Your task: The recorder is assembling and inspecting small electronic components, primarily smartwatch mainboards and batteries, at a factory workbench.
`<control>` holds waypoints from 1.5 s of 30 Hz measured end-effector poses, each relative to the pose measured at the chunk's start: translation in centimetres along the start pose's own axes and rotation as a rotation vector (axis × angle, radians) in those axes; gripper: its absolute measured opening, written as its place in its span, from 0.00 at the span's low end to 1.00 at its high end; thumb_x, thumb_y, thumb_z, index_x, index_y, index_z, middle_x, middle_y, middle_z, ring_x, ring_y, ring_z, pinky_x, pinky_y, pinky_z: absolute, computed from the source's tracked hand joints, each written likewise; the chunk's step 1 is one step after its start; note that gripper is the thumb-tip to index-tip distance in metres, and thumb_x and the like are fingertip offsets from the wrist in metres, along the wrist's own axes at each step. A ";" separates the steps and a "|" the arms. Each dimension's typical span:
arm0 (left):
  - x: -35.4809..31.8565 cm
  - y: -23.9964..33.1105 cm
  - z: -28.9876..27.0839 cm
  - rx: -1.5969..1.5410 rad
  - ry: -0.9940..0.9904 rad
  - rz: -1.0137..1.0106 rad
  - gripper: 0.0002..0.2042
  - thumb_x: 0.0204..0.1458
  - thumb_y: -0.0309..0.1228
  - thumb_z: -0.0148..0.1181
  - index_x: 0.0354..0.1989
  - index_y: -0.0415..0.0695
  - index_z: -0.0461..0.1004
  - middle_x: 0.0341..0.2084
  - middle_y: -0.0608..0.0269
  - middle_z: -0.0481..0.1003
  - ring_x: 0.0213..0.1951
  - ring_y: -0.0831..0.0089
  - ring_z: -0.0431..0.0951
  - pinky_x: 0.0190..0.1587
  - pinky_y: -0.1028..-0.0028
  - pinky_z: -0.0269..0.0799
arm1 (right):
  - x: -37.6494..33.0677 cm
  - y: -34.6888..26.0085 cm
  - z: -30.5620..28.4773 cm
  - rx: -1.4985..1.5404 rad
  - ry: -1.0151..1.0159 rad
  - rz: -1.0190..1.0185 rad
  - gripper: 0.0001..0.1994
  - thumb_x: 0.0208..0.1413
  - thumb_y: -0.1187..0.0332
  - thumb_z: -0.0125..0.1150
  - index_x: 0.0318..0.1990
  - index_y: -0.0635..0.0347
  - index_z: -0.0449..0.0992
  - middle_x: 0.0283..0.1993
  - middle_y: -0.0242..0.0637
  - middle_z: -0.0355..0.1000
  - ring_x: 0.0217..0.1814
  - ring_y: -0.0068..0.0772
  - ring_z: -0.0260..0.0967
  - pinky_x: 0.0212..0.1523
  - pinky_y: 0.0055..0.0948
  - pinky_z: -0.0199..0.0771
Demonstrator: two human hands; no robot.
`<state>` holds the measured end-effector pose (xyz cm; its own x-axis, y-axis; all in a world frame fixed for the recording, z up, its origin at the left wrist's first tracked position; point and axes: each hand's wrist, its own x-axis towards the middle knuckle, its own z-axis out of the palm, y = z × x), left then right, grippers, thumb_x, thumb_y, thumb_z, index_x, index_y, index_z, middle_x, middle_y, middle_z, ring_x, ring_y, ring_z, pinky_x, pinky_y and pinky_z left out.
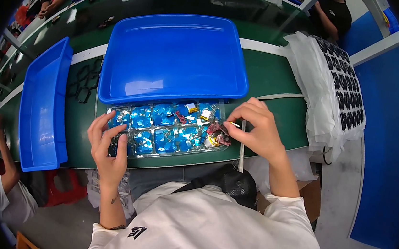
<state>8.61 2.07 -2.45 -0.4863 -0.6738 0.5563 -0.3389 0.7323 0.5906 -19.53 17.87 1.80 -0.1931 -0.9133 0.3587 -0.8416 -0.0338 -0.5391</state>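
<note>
A clear plastic tray (153,128) with two rows of compartments lies before me, its near edge close to the table's front. Shiny blue pieces (164,140) fill most compartments. At the right end are small red circuit boards (223,139) and silver-and-yellow battery-like pieces (206,114). My left hand (107,147) is at the tray's left end, fingers spread and curved; whether they touch the rim I cannot tell. By the right end my right hand (256,131) pinches thumb and forefinger together. A thin pale bit shows at those fingertips, too small to name.
A large blue bin (177,57) stands directly behind the plastic tray, and a narrower blue bin (45,105) at the left. Black frames (86,80) lie between them. Stacked trays of black parts (347,86) with white sheeting stand at right. Other people work across and at left.
</note>
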 end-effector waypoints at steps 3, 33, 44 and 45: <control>-0.2 -0.2 0.1 -0.021 -0.009 -0.018 0.07 0.46 0.21 0.57 0.34 0.40 0.77 0.49 0.55 0.71 0.55 0.56 0.65 0.54 0.62 0.62 | 1.1 -2.1 2.9 0.384 0.058 0.193 0.07 0.44 0.74 0.67 0.32 0.63 0.78 0.35 0.36 0.75 0.35 0.28 0.70 0.37 0.26 0.71; -1.2 -0.3 0.6 0.064 0.077 0.060 0.07 0.48 0.19 0.55 0.35 0.40 0.76 0.47 0.54 0.72 0.53 0.54 0.67 0.51 0.63 0.65 | -3.2 2.3 1.1 -0.237 0.130 0.135 0.20 0.46 0.73 0.62 0.50 0.57 0.72 0.47 0.40 0.67 0.47 0.43 0.63 0.48 0.37 0.63; -1.1 -0.3 0.6 0.056 0.059 0.057 0.06 0.49 0.17 0.53 0.34 0.37 0.75 0.46 0.52 0.73 0.53 0.56 0.69 0.52 0.65 0.66 | -1.5 3.5 1.1 -0.093 -0.058 -0.047 0.24 0.41 0.62 0.70 0.48 0.59 0.75 0.49 0.39 0.71 0.54 0.43 0.63 0.56 0.38 0.61; -1.1 -0.3 0.6 0.060 0.052 0.059 0.06 0.49 0.17 0.53 0.34 0.37 0.75 0.45 0.52 0.73 0.53 0.56 0.69 0.52 0.65 0.66 | -1.7 3.6 1.0 -0.080 -0.057 -0.037 0.22 0.42 0.65 0.68 0.48 0.59 0.75 0.49 0.39 0.72 0.53 0.44 0.64 0.55 0.37 0.62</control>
<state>8.73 2.68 -3.60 -0.4647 -0.6321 0.6201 -0.3592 0.7747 0.5204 -21.74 18.85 -1.56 -0.1342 -0.9337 0.3320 -0.8858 -0.0372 -0.4626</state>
